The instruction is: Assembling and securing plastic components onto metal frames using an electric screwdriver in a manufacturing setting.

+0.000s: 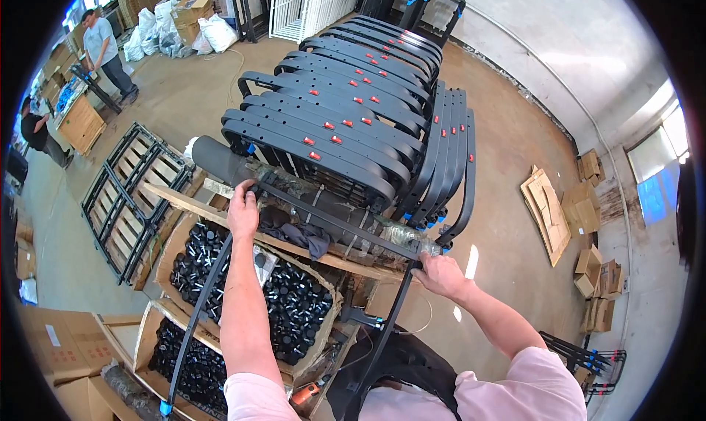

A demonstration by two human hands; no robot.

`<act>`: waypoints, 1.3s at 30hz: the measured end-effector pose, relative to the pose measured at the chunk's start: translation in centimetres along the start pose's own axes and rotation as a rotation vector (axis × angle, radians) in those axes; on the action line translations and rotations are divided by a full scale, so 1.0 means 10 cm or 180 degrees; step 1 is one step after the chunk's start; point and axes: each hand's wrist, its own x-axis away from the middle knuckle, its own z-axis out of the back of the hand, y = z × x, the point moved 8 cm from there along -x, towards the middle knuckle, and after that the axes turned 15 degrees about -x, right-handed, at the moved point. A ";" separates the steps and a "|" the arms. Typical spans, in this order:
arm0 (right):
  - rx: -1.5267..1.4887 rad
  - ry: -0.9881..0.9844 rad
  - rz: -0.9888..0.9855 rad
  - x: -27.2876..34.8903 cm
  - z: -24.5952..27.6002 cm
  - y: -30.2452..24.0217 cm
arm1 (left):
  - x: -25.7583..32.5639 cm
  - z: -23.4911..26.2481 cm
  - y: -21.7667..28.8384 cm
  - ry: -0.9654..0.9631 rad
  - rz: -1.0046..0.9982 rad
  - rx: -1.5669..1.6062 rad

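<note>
A black U-shaped metal tube frame (338, 221) lies across a padded roll (215, 162), its two legs running back toward me. My left hand (243, 212) is closed around the frame's left corner. At its right corner, my right hand (440, 274) is closed on the tube, thumb on top. A blue cap (166, 408) sits on the end of the left leg. Below the crossbar, a dark cloth (305, 237) hangs over a wooden board. Under my left forearm stand boxes of black-headed fasteners (294, 311); the forearm hides part of them.
Just beyond the roll, many black bent frames (331, 112) with red tabs are stacked. Wooden pallets bearing black frames (136, 200) lie at left. Cardboard boxes (581, 208) line the right wall. An orange-handled tool (305, 393) lies near me. Two people (103, 50) stand far left.
</note>
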 end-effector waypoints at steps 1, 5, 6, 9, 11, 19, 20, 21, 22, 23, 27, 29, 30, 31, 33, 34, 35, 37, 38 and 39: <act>0.0180 -0.0117 -0.0171 -0.02 -0.01 -0.02 | 0.01 0.05 0.01 0.0101 -0.0125 -0.0085; 0.0360 -0.0065 -0.0382 -0.03 0.00 0.06 | 0.05 0.03 0.25 0.0103 -0.0097 -0.0216; 0.0221 0.0506 0.0368 -0.06 0.02 -0.03 | 0.04 0.05 0.17 0.0120 -0.0073 -0.0236; 0.0046 0.0788 0.0726 -0.08 0.01 -0.09 | 0.06 0.07 0.14 0.0218 -0.0322 -0.0185; 0.0094 0.0339 0.0182 -0.15 -0.05 -0.07 | 0.04 0.05 0.04 0.0135 -0.0141 -0.0030; 0.0558 -0.0208 0.0126 -0.07 0.03 -0.03 | 0.02 0.00 0.23 0.0115 -0.0200 -0.0355; 0.0666 -0.0347 -0.0045 -0.07 0.10 -0.21 | 0.01 0.03 0.08 0.0141 -0.0148 -0.0394; 0.0775 -0.0482 -0.0212 -0.08 0.10 -0.31 | 0.01 0.08 -0.05 0.0248 -0.0153 -0.0063; 0.0795 -0.0489 -0.0221 -0.03 0.09 -0.29 | 0.02 0.07 -0.03 0.0325 -0.0195 0.0329; 0.0910 -0.0439 0.0114 0.03 0.07 -0.35 | 0.02 0.06 -0.04 0.0340 -0.0067 0.0194; 0.1492 -0.0827 0.0107 0.08 -0.02 0.00 | 0.07 0.01 0.18 0.0155 0.0046 -0.0193; 0.1367 -0.0483 0.0486 0.11 -0.01 -0.22 | 0.08 0.06 0.15 0.0118 0.0104 -0.0286; 0.1220 -0.0122 0.0832 0.13 0.04 -0.35 | 0.08 0.08 0.14 0.0068 0.0130 -0.0366; 0.1224 -0.0119 0.0806 0.14 0.00 -0.28 | 0.07 0.07 0.14 0.0008 0.0156 -0.0308; 0.1830 -0.0821 0.0099 0.01 -0.17 0.13 | 0.05 0.05 0.09 0.0144 -0.0016 -0.0153; 0.1833 -0.0834 0.0105 0.02 -0.18 0.11 | 0.10 0.05 0.11 0.0222 -0.0162 -0.0011; 0.1633 -0.0371 0.0585 0.04 -0.12 -0.07 | 0.07 0.01 0.10 0.0150 -0.0046 0.0060; 0.2204 -0.1068 0.0220 -0.04 -0.21 0.08 | 0.04 0.02 0.06 0.0192 -0.0064 -0.0057; 0.2200 -0.1049 0.0224 -0.03 -0.22 0.06 | 0.00 0.03 0.04 0.0241 -0.0092 -0.0173; 0.1862 -0.0660 0.0260 0.00 -0.17 -0.02 | 0.03 0.00 -0.01 0.0142 -0.0019 -0.0184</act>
